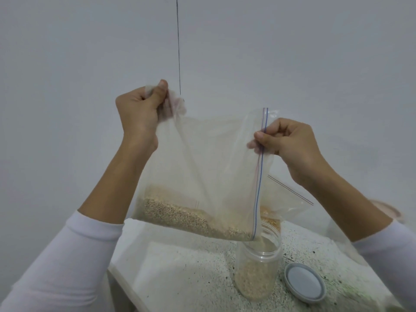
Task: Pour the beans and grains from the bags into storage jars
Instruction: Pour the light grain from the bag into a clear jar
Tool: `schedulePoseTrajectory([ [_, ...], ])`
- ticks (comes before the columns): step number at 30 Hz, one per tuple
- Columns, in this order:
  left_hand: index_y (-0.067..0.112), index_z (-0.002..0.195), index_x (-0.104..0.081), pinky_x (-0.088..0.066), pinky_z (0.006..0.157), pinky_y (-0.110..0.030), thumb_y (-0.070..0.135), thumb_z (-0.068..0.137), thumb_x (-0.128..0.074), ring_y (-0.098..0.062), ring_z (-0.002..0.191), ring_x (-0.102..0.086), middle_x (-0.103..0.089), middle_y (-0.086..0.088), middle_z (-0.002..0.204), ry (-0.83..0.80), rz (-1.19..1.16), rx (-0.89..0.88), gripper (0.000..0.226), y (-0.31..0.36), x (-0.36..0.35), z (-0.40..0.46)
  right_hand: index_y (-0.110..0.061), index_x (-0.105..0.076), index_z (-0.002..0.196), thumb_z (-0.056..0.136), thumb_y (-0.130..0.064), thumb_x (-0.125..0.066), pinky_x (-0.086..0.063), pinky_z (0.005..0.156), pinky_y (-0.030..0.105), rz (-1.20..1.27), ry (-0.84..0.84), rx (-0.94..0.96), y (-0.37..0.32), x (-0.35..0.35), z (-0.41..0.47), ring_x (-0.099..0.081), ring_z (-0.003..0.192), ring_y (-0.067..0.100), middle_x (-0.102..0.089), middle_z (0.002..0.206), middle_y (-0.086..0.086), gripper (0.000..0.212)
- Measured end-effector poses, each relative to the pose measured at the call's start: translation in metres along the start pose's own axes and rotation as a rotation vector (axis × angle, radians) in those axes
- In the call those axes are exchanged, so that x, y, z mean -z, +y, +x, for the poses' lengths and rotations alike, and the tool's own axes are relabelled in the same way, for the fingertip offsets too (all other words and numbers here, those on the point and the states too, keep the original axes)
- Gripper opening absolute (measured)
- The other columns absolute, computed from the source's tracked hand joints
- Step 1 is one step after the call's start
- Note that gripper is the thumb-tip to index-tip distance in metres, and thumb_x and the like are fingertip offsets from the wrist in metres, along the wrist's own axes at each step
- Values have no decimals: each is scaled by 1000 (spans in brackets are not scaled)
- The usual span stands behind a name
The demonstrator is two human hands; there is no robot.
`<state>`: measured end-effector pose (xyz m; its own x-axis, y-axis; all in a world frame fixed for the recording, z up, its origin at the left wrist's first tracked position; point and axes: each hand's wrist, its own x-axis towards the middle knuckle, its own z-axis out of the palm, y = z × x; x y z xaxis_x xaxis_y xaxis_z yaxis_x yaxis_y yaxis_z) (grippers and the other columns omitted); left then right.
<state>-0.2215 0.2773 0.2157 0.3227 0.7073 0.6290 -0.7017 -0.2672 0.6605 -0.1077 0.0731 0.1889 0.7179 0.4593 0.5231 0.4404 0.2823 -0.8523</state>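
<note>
Here, a clear, crinkled zip-lock bag [202, 167] is held tilted above the table. Left hand [139, 113] bunches its bottom corner in curled fingers; right hand [286, 143] pinches the blue-and-red zip strip betw. thumb and fingers. Tan grains [180, 216] heap at the low corner, w/ the mouth over a round, transparent plastic jar [257, 271], part-filled, standing on the speckled white table [202, 278]. A flat grey lid [305, 283] lies just beside the jar.

Second bag [282, 199] mostly hidden behind held bag [202, 165] — contents unclear; table [202, 266] near edge cut off — pinkish object [387, 209] blurred.
</note>
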Motion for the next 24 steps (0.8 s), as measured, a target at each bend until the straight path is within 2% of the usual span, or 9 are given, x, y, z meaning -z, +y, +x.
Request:
schedulePoseTrajectory([
  [3, 1, 60, -57, -52, 59, -28, 7, 91, -62, -19, 52, -64, -63, -7, 55, 41, 6, -34, 32, 2, 1, 2, -4, -52, 67, 85, 6, -63, -55, 59, 24, 8, 29, 24, -3, 2, 1, -65, 58, 20, -67, 56, 5, 23],
  [6, 0, 63, -59, -54, 60, -32, 8, 91, -62, -23, 54, -63, -63, -8, 55, -8, 10, -19, 29, 1, -2, 0, -2, -53, 68, 84, 6, -64, -56, 60, 25, -12, -15, 4, -1, 1, 0, -65, 58, 22, -68, 57, 6, 21],
  [9, 1, 60, -58, -54, 61, -32, 7, 91, -62, -24, 56, -64, -63, -8, 55, 50, -10, -31, 32, -2, -2, 1, -2, -53, 69, 84, 7, -63, -56, 60, 25, 3, 12, 14, 0, 1, 0, -66, 58, 20, -68, 57, 6, 20],
  [13, 2, 59, -59, -58, 63, -38, 9, 89, -65, -27, 59, -66, -64, -11, 58, -10, 46, 2, 31, -5, -2, 1, -2, -53, 68, 84, 6, -63, -56, 61, 26, -10, -11, -6, 2, 0, -1, -66, 59, 21, -67, 56, 6, 21],
  [16, 5, 53, -54, -55, 68, -47, 13, 87, -68, -29, 66, -61, -59, -12, 61, 79, 37, -43, 37, -6, 2, 5, -4, -51, 67, 84, 8, -63, -56, 60, 25, 13, 22, 20, 0, 2, 1, -67, 59, 20, -65, 59, 10, 24],
  [19, -1, 58, -56, -55, 66, -41, 11, 88, -66, -29, 64, -59, -61, -15, 64, 1, 45, -42, 34, -6, 0, 4, -4, -50, 68, 84, 9, -63, -56, 59, 26, 14, -2, 14, 1, 1, 1, -66, 56, 18, -65, 58, 10, 23],
  [20, 0, 58, -56, -55, 64, -40, 11, 88, -66, -29, 62, -60, -62, -17, 64, -32, 46, -34, 34, -7, -1, 3, -3, -51, 69, 84, 9, -63, -56, 60, 27, 7, -17, 2, 2, 1, 0, -66, 56, 18, -65, 56, 8, 22],
  [22, 9, 52, -58, -56, 66, -47, 14, 87, -68, -30, 66, -59, -60, -17, 67, 4, 48, -46, 37, -7, -1, 3, -4, -51, 68, 84, 8, -63, -56, 61, 27, 4, -1, 6, 3, 3, 1, -66, 58, 20, -66, 56, 6, 23],
  [24, 16, 46, -55, -54, 66, -43, 13, 87, -68, -30, 68, -57, -58, -13, 65, 39, 33, -54, 44, -6, 2, 6, -4, -50, 68, 84, 8, -63, -56, 60, 26, 14, 31, 28, 2, 6, 2, -67, 59, 18, -65, 59, 9, 24],
])
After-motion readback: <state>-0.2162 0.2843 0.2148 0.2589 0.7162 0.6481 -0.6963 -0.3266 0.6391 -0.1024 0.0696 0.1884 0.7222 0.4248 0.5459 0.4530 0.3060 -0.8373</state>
